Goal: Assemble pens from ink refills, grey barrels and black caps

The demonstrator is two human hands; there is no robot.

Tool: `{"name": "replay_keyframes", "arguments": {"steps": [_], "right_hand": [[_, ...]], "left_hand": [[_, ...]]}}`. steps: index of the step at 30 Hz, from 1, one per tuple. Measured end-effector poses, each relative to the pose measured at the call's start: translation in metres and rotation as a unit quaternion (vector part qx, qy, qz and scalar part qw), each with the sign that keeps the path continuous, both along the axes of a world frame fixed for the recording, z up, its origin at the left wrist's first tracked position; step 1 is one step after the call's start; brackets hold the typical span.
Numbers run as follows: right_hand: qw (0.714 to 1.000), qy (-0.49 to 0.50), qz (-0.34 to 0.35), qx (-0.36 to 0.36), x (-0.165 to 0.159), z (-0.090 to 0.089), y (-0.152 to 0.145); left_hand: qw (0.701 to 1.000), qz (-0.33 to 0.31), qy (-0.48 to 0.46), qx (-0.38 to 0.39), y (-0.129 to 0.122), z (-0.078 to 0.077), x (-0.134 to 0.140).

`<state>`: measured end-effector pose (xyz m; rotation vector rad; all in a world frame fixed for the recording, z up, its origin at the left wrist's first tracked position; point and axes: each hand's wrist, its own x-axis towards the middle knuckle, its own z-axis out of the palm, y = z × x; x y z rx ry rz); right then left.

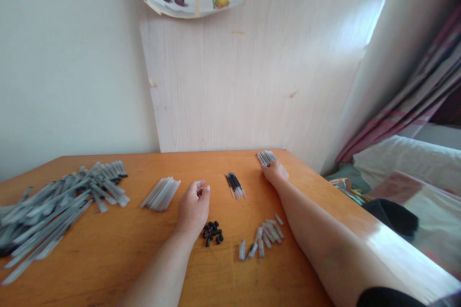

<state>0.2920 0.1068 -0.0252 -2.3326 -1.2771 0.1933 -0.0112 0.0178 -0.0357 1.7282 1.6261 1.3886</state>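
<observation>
My right hand (275, 171) reaches to the far right of the table, its fingers closed at the near end of a row of slim grey-white pens (267, 157). A pen seems to be in its grasp, mostly hidden by the fingers. My left hand (194, 205) is curled above the middle of the table, thumb and fingers close together; anything inside is hidden. Close below it are several small black caps (213, 233). Clear whitish tubes (161, 194) lie side by side to its left. Between the hands is a small group of black-and-clear refills (235, 185).
Short translucent caps or sleeves (266, 236) lie scattered near my right forearm. A large heap of long, clear-wrapped sticks (61, 206) covers the left of the wooden table (216, 288). The wall (230, 96) stands behind; a bed (425, 187) is at right.
</observation>
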Motion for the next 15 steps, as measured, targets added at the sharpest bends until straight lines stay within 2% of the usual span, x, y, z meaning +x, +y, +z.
{"name": "replay_keyframes", "arguments": {"steps": [15], "right_hand": [[0.998,-0.056,0.014,-0.017,-0.0057,-0.0028,0.0015]], "left_hand": [[1.0,0.0,-0.002,0.006,-0.0001,-0.0015,-0.0002]]}}
